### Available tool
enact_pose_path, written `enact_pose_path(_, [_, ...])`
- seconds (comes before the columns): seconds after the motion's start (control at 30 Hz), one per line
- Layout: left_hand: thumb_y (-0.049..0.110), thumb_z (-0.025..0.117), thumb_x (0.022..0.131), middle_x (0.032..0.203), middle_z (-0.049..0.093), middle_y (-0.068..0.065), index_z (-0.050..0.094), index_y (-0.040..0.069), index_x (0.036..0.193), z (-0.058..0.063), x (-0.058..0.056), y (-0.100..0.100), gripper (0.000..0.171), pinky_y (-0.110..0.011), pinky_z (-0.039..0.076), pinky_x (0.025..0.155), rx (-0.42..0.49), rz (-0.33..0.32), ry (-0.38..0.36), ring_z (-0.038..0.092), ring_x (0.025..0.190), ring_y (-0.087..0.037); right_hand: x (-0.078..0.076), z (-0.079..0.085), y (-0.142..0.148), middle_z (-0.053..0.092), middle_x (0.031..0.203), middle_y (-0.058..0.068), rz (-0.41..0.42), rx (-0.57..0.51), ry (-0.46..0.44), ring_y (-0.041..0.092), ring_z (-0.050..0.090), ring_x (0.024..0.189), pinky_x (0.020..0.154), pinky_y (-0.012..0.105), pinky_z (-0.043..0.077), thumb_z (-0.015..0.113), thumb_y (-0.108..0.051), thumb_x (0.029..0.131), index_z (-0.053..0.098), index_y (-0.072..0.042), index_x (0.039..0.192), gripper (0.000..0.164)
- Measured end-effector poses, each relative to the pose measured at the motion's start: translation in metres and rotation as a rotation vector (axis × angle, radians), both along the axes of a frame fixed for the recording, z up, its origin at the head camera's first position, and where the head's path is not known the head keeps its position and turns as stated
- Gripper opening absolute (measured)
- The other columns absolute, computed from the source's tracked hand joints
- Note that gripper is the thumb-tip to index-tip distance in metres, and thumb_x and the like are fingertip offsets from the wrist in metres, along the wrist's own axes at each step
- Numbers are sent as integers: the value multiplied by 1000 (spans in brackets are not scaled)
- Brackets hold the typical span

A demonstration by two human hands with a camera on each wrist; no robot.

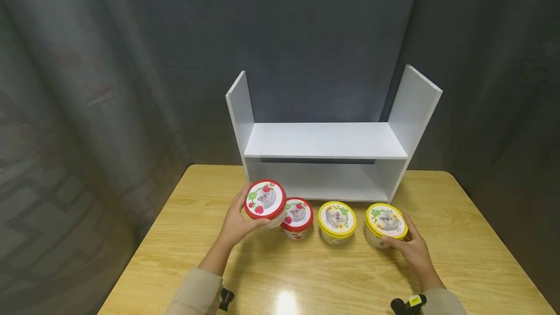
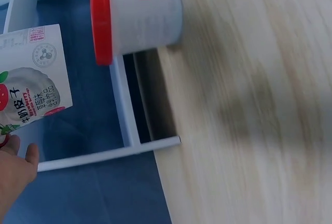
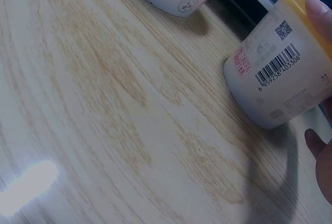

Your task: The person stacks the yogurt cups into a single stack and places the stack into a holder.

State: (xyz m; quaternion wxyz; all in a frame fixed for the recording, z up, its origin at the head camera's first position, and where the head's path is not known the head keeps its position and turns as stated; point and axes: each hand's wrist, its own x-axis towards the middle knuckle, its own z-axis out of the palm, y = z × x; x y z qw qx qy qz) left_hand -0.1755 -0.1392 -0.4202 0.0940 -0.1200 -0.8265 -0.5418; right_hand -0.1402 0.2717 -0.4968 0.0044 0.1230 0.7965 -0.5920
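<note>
My left hand grips a white tub with a red lid by its rim, held up off the table. The left wrist view shows strawberry pictures on this tub's side. Just right of it, a second red-lidded tub stands on the table. Beside that one is a yellow-lidded tub. At the right end of the row, my right hand holds another yellow-lidded tub, thumb in front and fingers round its right side. A barcode shows on that tub in the right wrist view; whether its base touches the table I cannot tell.
Behind the tubs stands a white two-level shelf with tall side panels. Everything sits on a light wooden table. Dark grey curtains hang behind and at both sides.
</note>
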Motion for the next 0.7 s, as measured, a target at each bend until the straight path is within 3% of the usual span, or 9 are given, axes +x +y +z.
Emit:
enact_pose_path(0.4, [25,82,55,136,29,-9,28,20,136,5,-6,34,97,-52,24,94,23,-104,-4,23,123,-27,-1,0,1,0,142,14,9,-12,-1,37,10,125,98,41,22,71,-20,71,-1,-20,139,99])
enact_pose_path(0.47, [27,81,56,136,29,-7,28,21,136,6,-7,41,96,-50,26,94,17,-121,-13,25,123,-26,0,1,1,1,142,15,3,-5,3,37,12,125,96,29,27,71,-20,71,0,-19,139,99])
enact_pose_path(0.6, [30,80,56,136,29,-5,27,23,136,8,-8,54,96,-47,29,93,17,-153,-41,27,122,-23,0,3,-1,4,142,14,-8,-2,8,36,14,125,80,7,30,72,-20,70,3,-17,139,98])
enact_pose_path(0.7, [30,81,56,136,29,-5,27,22,136,9,-10,63,97,-44,31,93,34,-182,-59,29,121,-22,1,2,-1,2,143,14,-6,-10,8,36,12,125,91,17,29,71,-20,71,1,-17,139,98])
